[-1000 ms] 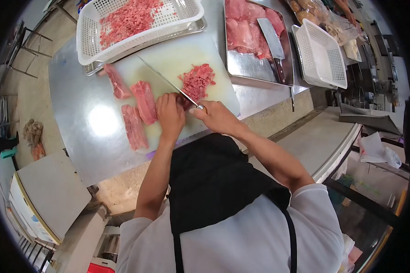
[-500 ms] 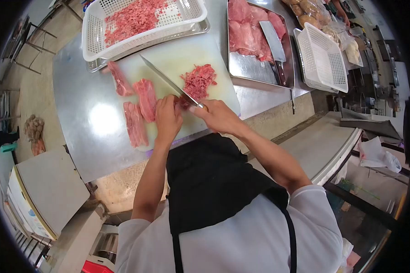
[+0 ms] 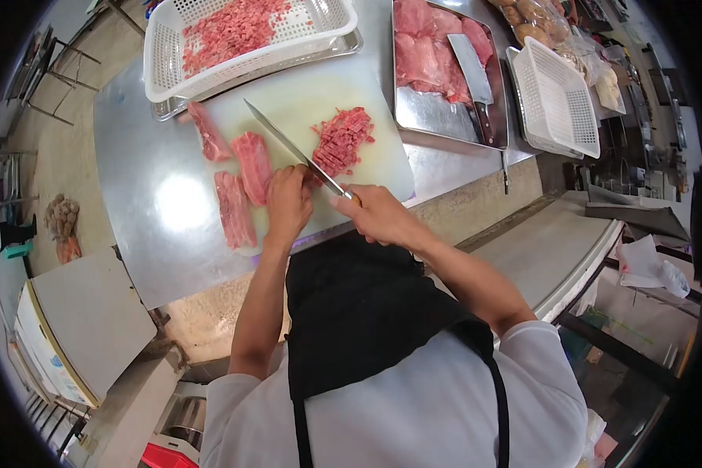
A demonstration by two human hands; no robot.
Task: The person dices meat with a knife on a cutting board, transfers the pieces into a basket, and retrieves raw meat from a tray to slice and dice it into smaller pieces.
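My right hand [image 3: 376,213] is closed round the handle of a long knife [image 3: 288,146], its blade pointing up and left across the pale cutting board [image 3: 288,101]. Close beside the blade, my left hand [image 3: 288,204] has its fingers curled on a piece of raw meat, mostly hidden beneath them. A heap of diced meat [image 3: 343,140] lies on the board to the right of the blade. Left of my left hand rest three strips of meat: one upper [image 3: 209,132], one middle [image 3: 253,166] and one lower [image 3: 234,209].
Behind the board, a white perforated basket [image 3: 157,66] holds minced-looking meat pieces. To its right, a metal tray [image 3: 427,118] carries large meat slabs and a cleaver [image 3: 469,66]. Another white basket [image 3: 550,97] stands further right. All are on a steel table [image 3: 144,249].
My right hand has drawn the knife slightly back towards my body and right. My left hand stays on the meat. The whole view has shifted a little.
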